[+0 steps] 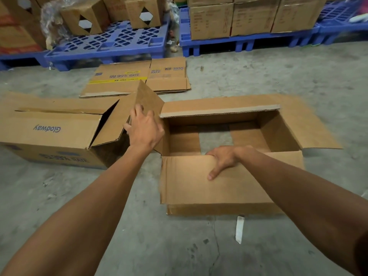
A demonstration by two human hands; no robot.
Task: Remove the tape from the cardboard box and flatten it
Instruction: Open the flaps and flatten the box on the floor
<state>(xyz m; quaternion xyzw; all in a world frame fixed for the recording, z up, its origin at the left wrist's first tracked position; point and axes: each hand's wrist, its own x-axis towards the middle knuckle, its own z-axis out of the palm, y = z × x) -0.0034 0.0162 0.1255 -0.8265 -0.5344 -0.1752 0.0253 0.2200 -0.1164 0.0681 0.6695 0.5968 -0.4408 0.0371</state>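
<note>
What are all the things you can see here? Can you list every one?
Open cardboard box: one, brown, on the floor at centre right, top flaps spread, floor showing through its bottom.
Glodway box: one, brown, lying on the floor at left.
Flattened boxes: a small stack, brown with yellow print, on the floor behind.
Tape strip: one, whitish, on the floor in front of the open box.
Pallets: several, blue, along the back.
Stacked cartons: many, brown, on the pallets.
Floor: grey concrete.
Left hand: on the open box's left end flap.
Right hand: gripping the near flap's edge.
</note>
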